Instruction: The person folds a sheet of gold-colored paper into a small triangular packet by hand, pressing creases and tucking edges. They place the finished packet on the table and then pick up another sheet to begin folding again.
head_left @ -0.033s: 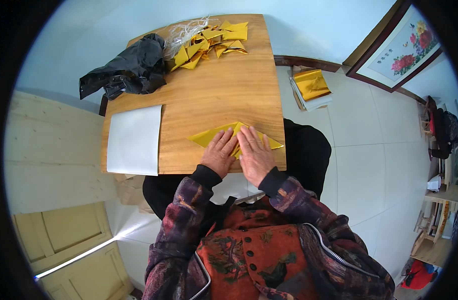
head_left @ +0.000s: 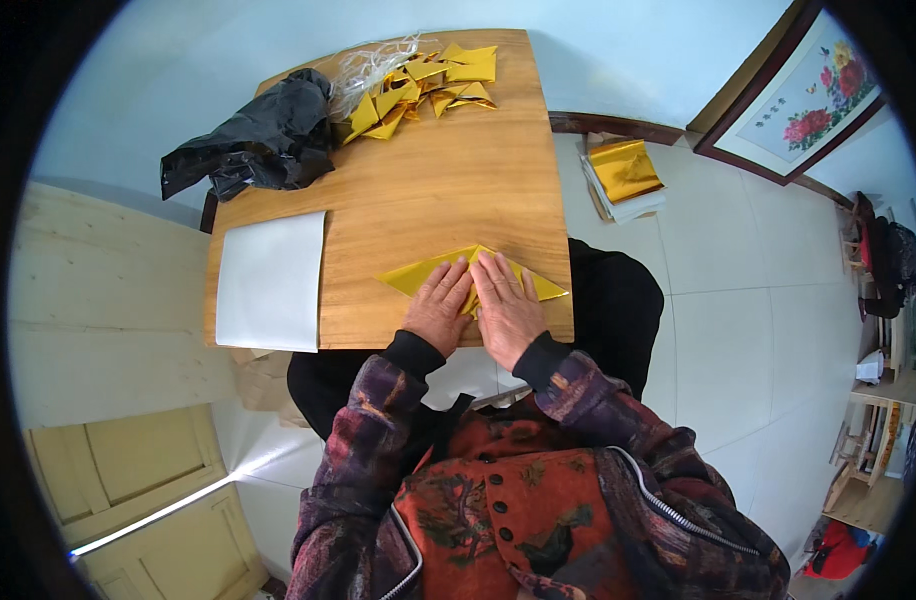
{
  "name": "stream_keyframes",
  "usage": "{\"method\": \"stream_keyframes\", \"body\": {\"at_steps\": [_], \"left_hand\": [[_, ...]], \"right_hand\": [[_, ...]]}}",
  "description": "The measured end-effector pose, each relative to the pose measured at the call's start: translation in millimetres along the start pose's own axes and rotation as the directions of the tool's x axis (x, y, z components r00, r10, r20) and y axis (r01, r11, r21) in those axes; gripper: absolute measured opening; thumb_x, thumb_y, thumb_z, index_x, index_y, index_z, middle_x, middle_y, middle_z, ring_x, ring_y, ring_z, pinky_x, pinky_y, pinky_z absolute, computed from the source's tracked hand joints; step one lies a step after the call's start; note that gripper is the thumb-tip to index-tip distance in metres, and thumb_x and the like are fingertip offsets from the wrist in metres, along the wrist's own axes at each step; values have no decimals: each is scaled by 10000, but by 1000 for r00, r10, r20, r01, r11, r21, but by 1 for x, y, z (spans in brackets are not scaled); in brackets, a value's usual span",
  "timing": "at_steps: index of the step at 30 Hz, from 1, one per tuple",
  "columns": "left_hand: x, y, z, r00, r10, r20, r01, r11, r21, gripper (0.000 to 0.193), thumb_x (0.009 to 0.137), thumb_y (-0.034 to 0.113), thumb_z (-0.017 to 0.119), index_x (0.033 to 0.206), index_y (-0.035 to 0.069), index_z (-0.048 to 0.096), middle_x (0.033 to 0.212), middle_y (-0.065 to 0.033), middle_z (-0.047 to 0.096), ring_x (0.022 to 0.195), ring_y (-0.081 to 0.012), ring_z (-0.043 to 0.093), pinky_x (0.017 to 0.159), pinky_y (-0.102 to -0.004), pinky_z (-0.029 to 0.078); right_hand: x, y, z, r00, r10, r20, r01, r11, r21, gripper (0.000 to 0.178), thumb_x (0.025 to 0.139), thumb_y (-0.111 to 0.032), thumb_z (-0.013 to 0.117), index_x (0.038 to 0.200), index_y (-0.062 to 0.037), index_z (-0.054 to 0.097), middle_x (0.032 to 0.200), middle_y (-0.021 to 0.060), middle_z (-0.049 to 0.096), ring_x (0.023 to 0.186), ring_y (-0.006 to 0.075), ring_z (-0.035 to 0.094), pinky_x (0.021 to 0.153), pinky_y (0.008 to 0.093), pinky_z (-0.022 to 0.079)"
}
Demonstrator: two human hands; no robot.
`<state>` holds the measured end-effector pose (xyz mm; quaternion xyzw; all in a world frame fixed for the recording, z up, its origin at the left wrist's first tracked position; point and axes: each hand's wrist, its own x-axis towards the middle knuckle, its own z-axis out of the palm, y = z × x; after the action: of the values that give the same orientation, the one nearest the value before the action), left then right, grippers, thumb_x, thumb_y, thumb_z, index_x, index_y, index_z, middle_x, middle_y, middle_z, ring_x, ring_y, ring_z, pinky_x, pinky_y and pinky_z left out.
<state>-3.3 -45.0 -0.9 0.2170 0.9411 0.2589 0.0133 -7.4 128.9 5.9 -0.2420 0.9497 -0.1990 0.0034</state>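
A sheet of gold foil paper (head_left: pixel 406 276), folded into a wide shape with pointed ends, lies at the near edge of the wooden table (head_left: pixel 428 190). Flat on its left half rests my left hand (head_left: pixel 440 308), fingers stretched out. My right hand (head_left: pixel 507 302) lies just beside it, its outstretched fingers pressing on the paper right of the middle. The fingertips of both hands come close together below the paper's top point. Part of the folded paper is hidden under my palms.
A stack of silvery-white sheets (head_left: pixel 269 282) lies at the table's left. Across the far side are a black plastic bag (head_left: pixel 253 140), clear plastic wrap (head_left: pixel 363 72) and several folded gold pieces (head_left: pixel 468 65). On the floor to the right sits a pile topped with gold paper (head_left: pixel 626 170).
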Motion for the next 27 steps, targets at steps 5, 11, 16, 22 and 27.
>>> {"method": "stream_keyframes", "body": {"at_steps": [5, 11, 16, 22, 27], "left_hand": [[-2, 0, -1, 1000, -11, -11, 10, 998, -67, 746, 770, 76, 676, 1447, 58, 362, 1524, -154, 329, 1387, -390, 306, 1152, -435, 273], [-3, -6, -7, 999, 35, -11, -36, 989, -140, 767, 727, 45, 685, 1434, 40, 386, 1499, -173, 361, 1385, -378, 319, 1144, -429, 292], [0, -14, -13, 998, 44, 47, -30, 962, -271, 772, 718, -50, 604, 1446, 28, 361, 1512, -179, 340, 1406, -377, 289, 1159, -411, 268], [8, -20, -16, 985, -130, 117, 170, 559, -812, 675, 805, -92, 514, 1450, 34, 360, 1492, -176, 381, 1382, -332, 365, 1141, -347, 300], [23, -23, -26, 944, -330, -29, 301, 891, -340, 582, 859, -21, 548, 1419, 67, 416, 1407, -156, 493, 1285, -356, 481, 1082, -350, 379]], "right_hand": [[4, 8, 12, 997, -10, -74, 10, 1000, 3, 701, 871, -262, 639, 1462, -43, 334, 1566, 97, 264, 1455, 275, 222, 1159, 516, 173], [5, 7, 3, 999, 41, -11, -41, 999, 27, 799, 832, -369, 696, 1464, -46, 328, 1574, 95, 238, 1463, 263, 189, 1164, 521, 144], [8, -1, -4, 992, 106, 63, -103, 994, -44, 913, 817, -524, 666, 1494, -46, 281, 1585, 99, 211, 1471, 262, 166, 1177, 519, 106], [10, -6, -7, 990, 131, 60, -130, 991, -25, 1002, 760, -573, 701, 1492, -38, 275, 1583, 122, 216, 1476, 283, 160, 1174, 529, 96], [10, 0, -10, 992, 101, 73, -104, 994, 33, 1003, 767, -597, 689, 1488, -35, 274, 1579, 135, 216, 1472, 289, 158, 1172, 536, 82]]}}
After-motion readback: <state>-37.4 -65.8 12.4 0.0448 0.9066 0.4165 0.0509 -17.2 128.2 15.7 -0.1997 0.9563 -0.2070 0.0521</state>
